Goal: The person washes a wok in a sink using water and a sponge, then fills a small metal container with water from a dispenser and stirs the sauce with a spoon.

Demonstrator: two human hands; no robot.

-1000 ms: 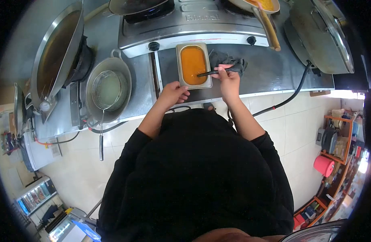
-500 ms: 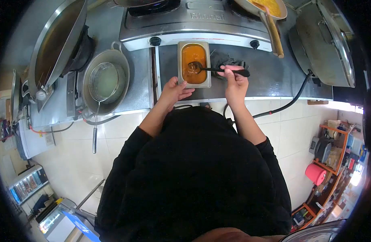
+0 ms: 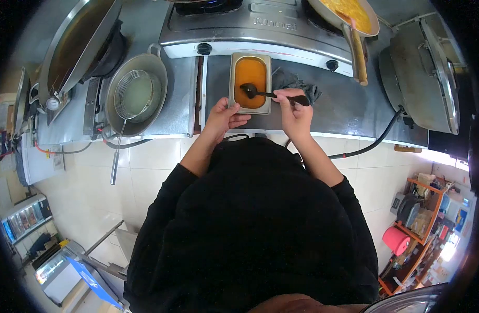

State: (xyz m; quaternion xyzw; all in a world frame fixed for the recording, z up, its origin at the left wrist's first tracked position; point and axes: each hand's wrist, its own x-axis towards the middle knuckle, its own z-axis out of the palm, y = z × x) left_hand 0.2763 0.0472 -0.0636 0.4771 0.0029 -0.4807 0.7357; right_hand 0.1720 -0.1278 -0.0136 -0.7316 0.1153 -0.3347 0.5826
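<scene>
A rectangular metal container (image 3: 232,78) holding orange-brown sauce (image 3: 251,70) stands on the counter in front of the stove. My left hand (image 3: 223,121) grips its near left corner, thumb at the rim and fingers along the near side. A black ladle (image 3: 265,94) is pinched by its handle in my right hand (image 3: 294,115), just right of the container. The ladle's dark bowl is over or in the sauce, left of the container's middle; how deep it sits I cannot tell. Behind my right hand lies a crumpled dark cloth (image 3: 289,79).
A silver gas stove (image 3: 271,35) spans the back, with a pan of yellow food (image 3: 354,18) whose wooden handle juts toward me. At left are a pot (image 3: 161,99) with a wire strainer (image 3: 127,107) in it and a large wok (image 3: 67,57). A big lidded pot (image 3: 406,83) stands right.
The ladle's bowl has shifted slightly left and toward me in the container, and now looks darker. My right hand has moved a little left with it. My left hand stays at the corner.
</scene>
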